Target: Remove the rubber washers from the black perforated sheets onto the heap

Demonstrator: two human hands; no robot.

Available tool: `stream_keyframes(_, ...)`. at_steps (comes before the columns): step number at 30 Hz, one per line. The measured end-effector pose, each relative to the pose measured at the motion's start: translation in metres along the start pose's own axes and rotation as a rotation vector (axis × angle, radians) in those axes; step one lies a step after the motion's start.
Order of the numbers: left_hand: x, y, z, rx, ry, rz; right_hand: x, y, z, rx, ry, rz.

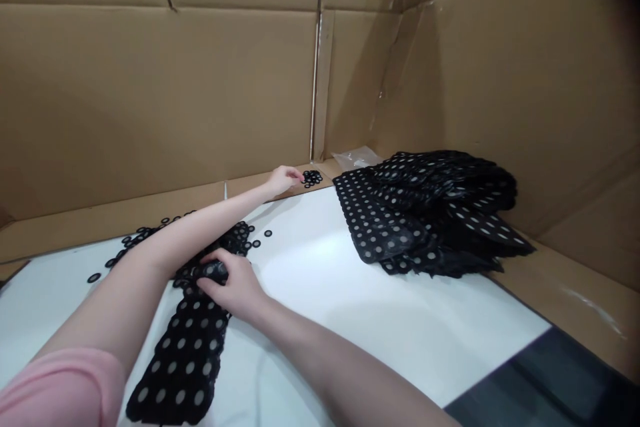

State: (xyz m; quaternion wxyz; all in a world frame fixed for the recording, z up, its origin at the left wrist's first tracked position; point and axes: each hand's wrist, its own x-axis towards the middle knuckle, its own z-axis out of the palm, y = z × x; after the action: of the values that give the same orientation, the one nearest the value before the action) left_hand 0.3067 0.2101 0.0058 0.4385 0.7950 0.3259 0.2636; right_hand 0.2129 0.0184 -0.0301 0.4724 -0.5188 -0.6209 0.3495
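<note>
My left hand (286, 180) reaches across to the back of the table, its fingers drawn together at the edge of a small pile of black rings (313, 178). Whatever its fingertips may hold is too small to make out. Nearer to me, my right hand (237, 283) has thumb and fingers curled round the upper part of a black perforated strip (187, 353). This strip has rows of round holes and lies lengthwise towards me. Behind it, partly hidden by my left forearm, is a heap of loose black rings (235, 237).
A large stack of black perforated sheets (400, 213) lies on the right of the white tabletop (310, 293). Behind it is a clear plastic bag (357, 157). Tall cardboard walls (160, 100) enclose the back and right. A single ring (94, 277) lies at the left.
</note>
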Motion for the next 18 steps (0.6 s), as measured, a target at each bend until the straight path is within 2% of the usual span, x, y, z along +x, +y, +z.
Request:
stream_keyframes(2,-0.032,0.003,-0.017,-0.005,-0.052,0.044,0.000,0.001,0.000,-0.005,-0.002,-0.003)
stream_keyframes(5,-0.096,0.009,-0.051,0.013,-0.083,0.103,0.001,0.004,0.001,0.022,0.006,-0.025)
stream_keyframes(6,-0.120,0.011,-0.062,0.053,-0.063,0.180,0.001,0.005,0.001,0.033,0.019,-0.029)
stream_keyframes(8,-0.167,0.011,-0.083,0.154,0.069,0.275,0.002,0.008,0.001,0.062,0.019,-0.062)
stream_keyframes(11,-0.227,-0.002,-0.100,0.239,0.208,0.285,0.004,0.012,0.002,0.052,0.019,-0.128)
stream_keyframes(14,-0.263,-0.028,-0.103,0.305,0.209,0.343,0.006,0.015,0.002,0.033,0.027,-0.174)
stream_keyframes(18,-0.273,-0.052,-0.099,0.381,0.155,0.462,0.006,0.021,0.003,0.016,0.080,-0.192)
